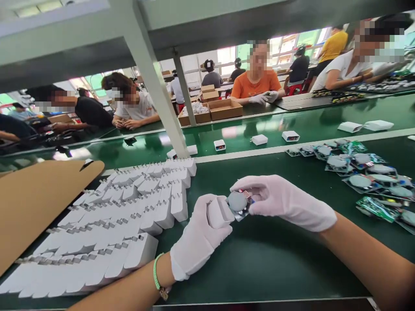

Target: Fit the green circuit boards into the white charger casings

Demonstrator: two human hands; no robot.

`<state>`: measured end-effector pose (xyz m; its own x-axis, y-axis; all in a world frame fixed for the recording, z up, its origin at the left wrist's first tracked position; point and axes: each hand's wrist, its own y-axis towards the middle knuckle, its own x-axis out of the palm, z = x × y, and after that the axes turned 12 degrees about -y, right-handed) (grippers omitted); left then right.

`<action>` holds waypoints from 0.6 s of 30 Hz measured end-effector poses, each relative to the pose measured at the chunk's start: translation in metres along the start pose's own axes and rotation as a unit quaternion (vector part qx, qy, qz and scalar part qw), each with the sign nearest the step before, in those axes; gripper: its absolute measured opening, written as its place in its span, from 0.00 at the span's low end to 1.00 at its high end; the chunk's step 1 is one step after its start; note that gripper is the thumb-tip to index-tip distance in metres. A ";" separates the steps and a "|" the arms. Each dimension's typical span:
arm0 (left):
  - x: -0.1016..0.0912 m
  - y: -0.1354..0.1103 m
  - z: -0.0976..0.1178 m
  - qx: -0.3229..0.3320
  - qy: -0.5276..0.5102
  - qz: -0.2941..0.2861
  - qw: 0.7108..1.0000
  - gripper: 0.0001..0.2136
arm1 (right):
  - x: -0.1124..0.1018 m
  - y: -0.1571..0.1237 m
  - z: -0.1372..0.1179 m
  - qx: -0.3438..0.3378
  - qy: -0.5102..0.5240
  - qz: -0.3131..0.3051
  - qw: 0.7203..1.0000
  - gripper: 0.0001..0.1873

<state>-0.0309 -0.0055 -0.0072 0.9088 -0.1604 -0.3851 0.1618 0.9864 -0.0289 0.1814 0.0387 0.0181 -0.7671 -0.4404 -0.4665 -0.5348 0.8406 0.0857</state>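
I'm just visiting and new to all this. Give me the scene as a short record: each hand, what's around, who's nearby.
Left hand: white-gloved, holding a white casing
Right hand: white-gloved, pinching a circuit board with a round grey pad, at the casing's open end
Left wrist: green bracelet
Left side: rows of white casings with metal prongs, beside brown cardboard
Right side: more circuit boards
Across the green belt: several seated people, one in an orange top
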 end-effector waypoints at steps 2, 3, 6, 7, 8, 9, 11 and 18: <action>0.002 0.001 0.000 0.000 0.003 -0.002 1.000 0.22 | 0.005 -0.001 0.002 0.006 -0.069 0.025 0.997 0.20; 0.003 0.001 0.000 0.005 0.006 0.001 1.000 0.22 | 0.007 -0.002 0.004 0.003 -0.097 0.039 0.995 0.20; 0.004 0.000 -0.003 0.027 0.012 0.011 0.999 0.21 | 0.011 -0.004 0.005 -0.024 -0.167 0.068 0.983 0.20; 0.005 0.000 -0.004 0.032 0.013 0.011 0.999 0.21 | 0.012 -0.004 0.004 -0.038 -0.196 0.073 0.977 0.20; 0.005 0.000 -0.006 0.036 0.014 0.013 0.999 0.21 | 0.014 -0.005 0.004 -0.054 -0.227 0.077 0.969 0.21; 0.005 -0.001 -0.006 0.038 0.015 0.013 0.999 0.20 | 0.015 -0.006 0.003 -0.069 -0.258 0.079 0.960 0.21; 0.005 -0.001 -0.007 0.042 0.013 0.011 0.999 0.19 | 0.017 -0.007 0.001 -0.100 -0.307 0.083 0.943 0.23; 0.007 -0.003 -0.006 0.031 -0.026 -0.003 0.999 0.21 | 0.016 -0.013 -0.005 -0.194 -0.344 0.095 0.914 0.23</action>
<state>-0.0275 -0.0092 -0.0153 0.9263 -0.1703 -0.3362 0.1898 0.9815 0.0257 0.1742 0.0196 0.0142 -0.5262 0.1173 -0.8422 -0.6021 0.6480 0.4665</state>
